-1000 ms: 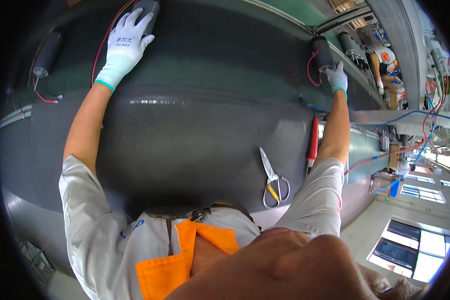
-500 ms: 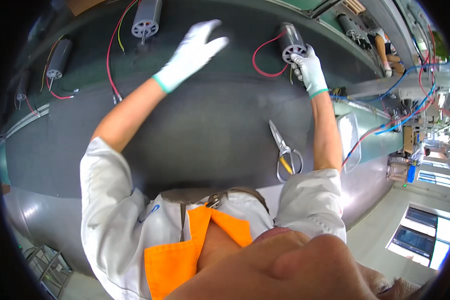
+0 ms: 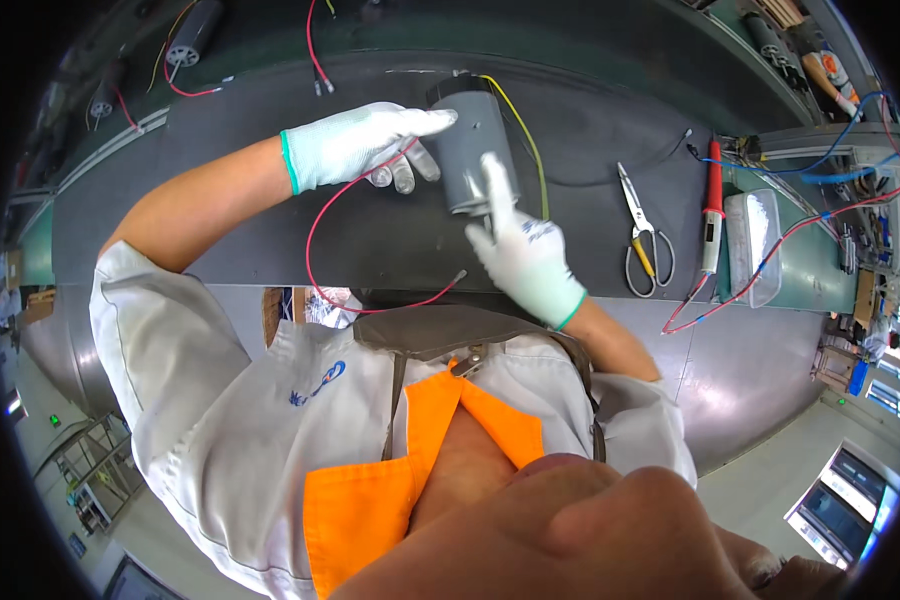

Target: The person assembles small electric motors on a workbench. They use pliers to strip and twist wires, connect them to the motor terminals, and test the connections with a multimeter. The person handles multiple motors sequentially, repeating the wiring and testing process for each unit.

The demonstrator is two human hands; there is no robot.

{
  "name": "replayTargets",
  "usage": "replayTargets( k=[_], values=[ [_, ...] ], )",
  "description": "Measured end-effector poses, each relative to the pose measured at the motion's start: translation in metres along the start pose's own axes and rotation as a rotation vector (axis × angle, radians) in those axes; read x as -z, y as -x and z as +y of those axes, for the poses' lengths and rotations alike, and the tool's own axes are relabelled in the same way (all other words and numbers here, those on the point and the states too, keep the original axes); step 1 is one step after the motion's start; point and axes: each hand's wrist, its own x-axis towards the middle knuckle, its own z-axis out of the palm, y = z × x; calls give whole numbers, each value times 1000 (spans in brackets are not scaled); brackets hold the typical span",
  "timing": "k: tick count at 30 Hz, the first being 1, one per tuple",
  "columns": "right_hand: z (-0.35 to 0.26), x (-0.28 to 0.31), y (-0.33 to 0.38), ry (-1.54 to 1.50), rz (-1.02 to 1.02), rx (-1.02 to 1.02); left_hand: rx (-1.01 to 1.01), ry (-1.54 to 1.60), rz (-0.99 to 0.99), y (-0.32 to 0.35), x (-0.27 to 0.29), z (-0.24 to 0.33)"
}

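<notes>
Dark conveyor belt (image 3: 270, 240) underneath. Grey cylindrical motor (image 3: 470, 150) clasped between left hand (image 3: 360, 145) at 9 o'clock, right hand (image 3: 520, 250) at 5 o'clock, fingers partly spread. Probably heavy, rigid; grip casing, not red lead (image 3: 315, 230).

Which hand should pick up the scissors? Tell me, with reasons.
Right. The scissors lie on the dark belt just beyond the right hand, on that side. The left hand rests across the grey motor, farther away, and would have to cross over it.
</notes>
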Motion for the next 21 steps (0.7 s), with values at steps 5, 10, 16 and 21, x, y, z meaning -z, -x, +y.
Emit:
replayTargets(
  k=[5,10,16,21],
  values=[
    [-13,34,-20,70,263,167,99,-43,-7,0,22,-24],
    [52,-16,-85,-303,167,-97,23,-176,52,8,30,-13],
    [-57,22,-88,-48,196,565,36,-100,10,0,35,-4],
    [-157,-125,-77,-145,-365,868,150,-375,159,-1,17,18]
  ],
)
